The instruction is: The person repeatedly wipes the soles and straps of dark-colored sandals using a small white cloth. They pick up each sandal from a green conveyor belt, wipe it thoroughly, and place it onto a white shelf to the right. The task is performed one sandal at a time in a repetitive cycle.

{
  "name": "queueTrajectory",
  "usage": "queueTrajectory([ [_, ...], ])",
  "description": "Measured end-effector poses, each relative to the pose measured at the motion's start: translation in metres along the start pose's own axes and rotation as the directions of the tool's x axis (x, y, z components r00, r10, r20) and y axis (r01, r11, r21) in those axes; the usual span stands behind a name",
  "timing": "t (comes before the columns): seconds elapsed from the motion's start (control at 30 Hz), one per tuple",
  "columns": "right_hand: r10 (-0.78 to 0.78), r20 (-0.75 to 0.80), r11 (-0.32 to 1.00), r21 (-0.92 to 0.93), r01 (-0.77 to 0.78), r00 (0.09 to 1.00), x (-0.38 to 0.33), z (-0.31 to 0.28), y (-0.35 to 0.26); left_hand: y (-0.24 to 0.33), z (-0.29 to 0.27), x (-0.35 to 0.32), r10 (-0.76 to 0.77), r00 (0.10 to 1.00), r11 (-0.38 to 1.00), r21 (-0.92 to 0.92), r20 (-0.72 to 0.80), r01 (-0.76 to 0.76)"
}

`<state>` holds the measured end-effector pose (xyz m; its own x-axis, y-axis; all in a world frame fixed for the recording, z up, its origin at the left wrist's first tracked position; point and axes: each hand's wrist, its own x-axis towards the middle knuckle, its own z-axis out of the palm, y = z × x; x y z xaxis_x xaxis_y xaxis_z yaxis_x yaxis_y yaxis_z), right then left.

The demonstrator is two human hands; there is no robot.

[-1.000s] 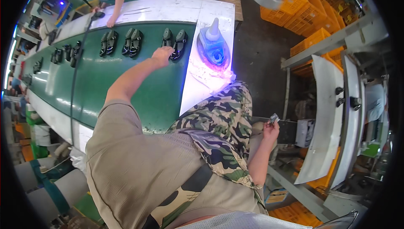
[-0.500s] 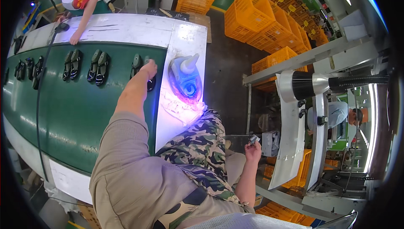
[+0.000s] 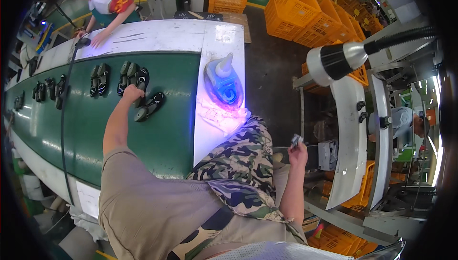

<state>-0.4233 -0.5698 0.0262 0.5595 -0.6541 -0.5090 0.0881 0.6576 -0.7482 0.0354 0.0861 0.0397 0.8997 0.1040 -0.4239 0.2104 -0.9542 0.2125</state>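
My left hand [image 3: 133, 93] reaches over the green belt [image 3: 167, 150], its fingers closed on the lower end of a black shoe [image 3: 142, 77] with grey-green parts. That shoe stands close against a neat pair of similar shoes [image 3: 127, 73]. Just right of my hand, another black shoe [image 3: 151, 106] lies at a slant on the belt. Away from the belt, at my right side, my right hand [image 3: 298, 155] is raised and pinches a small grey-and-white thing [image 3: 296, 140], too small to name.
Beside the belt, a bottle with a white nozzle [image 3: 223, 66] stands in a blue-lit dish on the white ledge [image 3: 224, 33]. More shoes [image 3: 99, 79] stand farther left. A black cable [image 3: 64, 131] crosses the belt. A co-worker [image 3: 107, 9] leans in; orange crates [image 3: 291, 11] and a lamp [image 3: 336, 62] are rightward.
My left hand has moved left along the belt with a shoe, up to the neighbouring pair. The other shoe now lies slanted. The co-worker's hand has drawn back from the belt's edge.
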Motion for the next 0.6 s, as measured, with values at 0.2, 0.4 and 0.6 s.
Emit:
queueTrajectory([
  [0.2,0.028,0.024,0.987,-0.160,-0.024,0.999,0.018,0.093,0.019,-0.002,0.012,-0.082,0.230,0.971,0.254,-0.967,0.071,0.011],
  [0.4,-0.035,0.353,0.897,-0.401,0.185,0.935,-0.007,0.202,0.028,0.097,0.051,-0.152,0.550,0.834,-0.390,-0.897,-0.047,0.207],
  [0.6,-0.187,0.582,0.887,-0.247,0.390,0.792,-0.078,0.290,0.009,0.191,0.046,-0.215,0.578,0.619,-0.050,-0.780,-0.533,-0.624],
])
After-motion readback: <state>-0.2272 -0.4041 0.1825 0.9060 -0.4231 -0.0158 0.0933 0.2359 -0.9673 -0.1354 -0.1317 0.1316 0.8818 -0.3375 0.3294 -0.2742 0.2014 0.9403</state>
